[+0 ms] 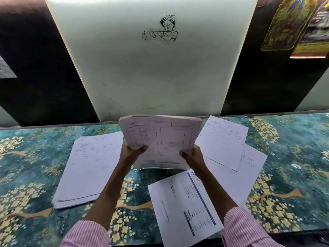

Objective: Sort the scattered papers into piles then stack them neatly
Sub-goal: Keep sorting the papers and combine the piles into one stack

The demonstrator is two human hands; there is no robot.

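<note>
Dim indoor light, soft overall blur, wide-angle bending at edges

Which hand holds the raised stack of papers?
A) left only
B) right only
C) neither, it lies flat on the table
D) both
D: the left hand and the right hand each grip a lower corner of the stack of papers, thumbs on its front, and it is lifted off the table.

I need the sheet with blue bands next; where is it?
Head view: the sheet lies at the near edge of the table, right of centre, partly under the right forearm.
</note>
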